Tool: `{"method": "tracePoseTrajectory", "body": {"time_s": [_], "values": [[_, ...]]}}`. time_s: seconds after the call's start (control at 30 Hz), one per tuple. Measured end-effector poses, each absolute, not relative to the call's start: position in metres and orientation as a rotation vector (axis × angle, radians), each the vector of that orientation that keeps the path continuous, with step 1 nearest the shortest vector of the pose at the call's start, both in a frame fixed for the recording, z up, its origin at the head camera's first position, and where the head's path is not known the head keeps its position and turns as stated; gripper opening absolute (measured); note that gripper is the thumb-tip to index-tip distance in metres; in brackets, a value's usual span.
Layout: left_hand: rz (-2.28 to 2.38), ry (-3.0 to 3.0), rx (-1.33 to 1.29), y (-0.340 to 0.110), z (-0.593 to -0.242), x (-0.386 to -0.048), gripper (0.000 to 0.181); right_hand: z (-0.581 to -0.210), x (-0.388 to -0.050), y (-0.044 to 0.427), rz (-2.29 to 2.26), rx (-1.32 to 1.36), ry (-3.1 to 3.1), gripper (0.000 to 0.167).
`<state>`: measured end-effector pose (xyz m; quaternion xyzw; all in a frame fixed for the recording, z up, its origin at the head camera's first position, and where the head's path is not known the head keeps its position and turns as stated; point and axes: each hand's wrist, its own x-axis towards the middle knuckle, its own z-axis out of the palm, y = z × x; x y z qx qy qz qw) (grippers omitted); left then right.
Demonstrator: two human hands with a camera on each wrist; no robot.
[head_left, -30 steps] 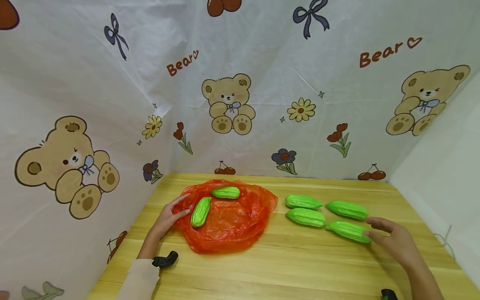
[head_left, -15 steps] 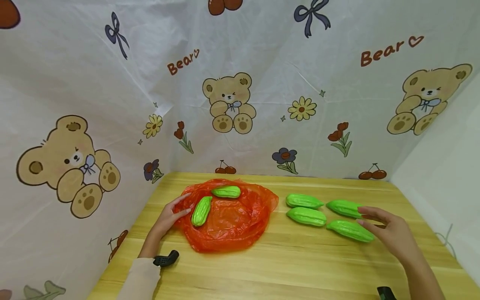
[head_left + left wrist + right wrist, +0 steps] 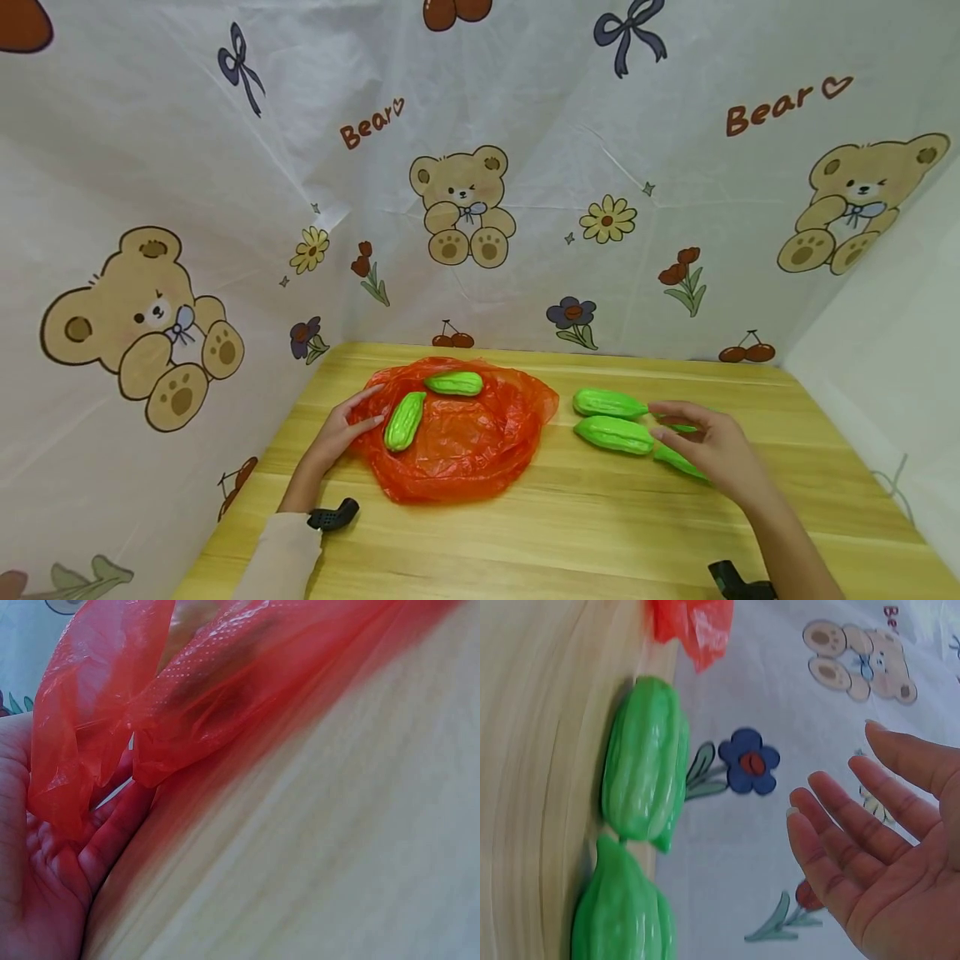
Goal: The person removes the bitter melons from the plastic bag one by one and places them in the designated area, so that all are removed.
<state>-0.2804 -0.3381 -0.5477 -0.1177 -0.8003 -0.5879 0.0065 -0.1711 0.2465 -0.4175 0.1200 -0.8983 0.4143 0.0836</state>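
A red plastic bag (image 3: 468, 479) lies spread on the wooden table, its mouth facing up. Two green toy bitter melons, one upright-slanted (image 3: 405, 422) and one crosswise (image 3: 454, 383), lie inside. At the bag's left side my left hand (image 3: 339, 433) touches the rim with extended fingers; in the left wrist view, red film drapes over the palm. My right hand (image 3: 708, 442) hovers, fingers apart and holding nothing, over the melons right of the bag. Near its fingertips lie a rear melon (image 3: 609, 403) and a front melon (image 3: 613, 434). It partly covers two others, including the front one (image 3: 678, 460).
The wooden table (image 3: 525, 550) meets a printed bear cloth (image 3: 525, 250) at the back and left. A white wall (image 3: 885, 358) stands on the right, with a thin cable (image 3: 892, 483) near it. Each wrist carries a black device (image 3: 333, 515).
My right hand has moved left from the right-hand melons toward the left-hand pair, its fingers still apart. The left hand and the bag have stayed in place.
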Motion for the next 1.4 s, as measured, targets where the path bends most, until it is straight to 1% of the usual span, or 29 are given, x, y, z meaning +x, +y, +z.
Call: {"method": "tracePoseTrajectory", "body": {"time_s": [0.17, 0.37, 0.5, 0.7, 0.9, 1.13, 1.23, 1.4], "values": [[-1.808, -2.513, -0.374, -0.339, -0.546, -0.279, 0.060, -0.416, -0.178, 0.218, 1.355, 0.429, -2.686, 0.041], [-1.819, -2.505, -0.393, -0.338, -0.547, -0.279, 0.059, -0.419, -0.186, 0.188, 1.351, 0.574, -2.654, 0.034], [-1.826, -2.503, -0.396, -0.338, -0.545, -0.279, 0.058, -0.421, -0.190, 0.168, 1.402, 0.640, -2.633, 0.034], [-1.810, -2.513, -0.395, -0.337, -0.544, -0.279, 0.059, -0.414, -0.199, 0.135, 1.447, 0.732, -2.620, 0.033], [-1.805, -2.523, -0.383, -0.337, -0.544, -0.278, 0.060, -0.413, -0.216, 0.104, 1.509, 0.830, -2.633, 0.038], [-1.806, -2.514, -0.380, -0.337, -0.547, -0.279, 0.060, -0.429, -0.242, 0.075, 1.776, 0.880, -2.630, 0.041], [-1.792, -2.526, -0.386, -0.337, -0.549, -0.280, 0.060, -0.435, -0.247, 0.065, 1.846, 0.868, -2.632, 0.041], [-1.804, -2.513, -0.388, -0.337, -0.548, -0.280, 0.059, -0.440, -0.255, 0.046, 1.835, 0.934, -2.626, 0.048]]}}
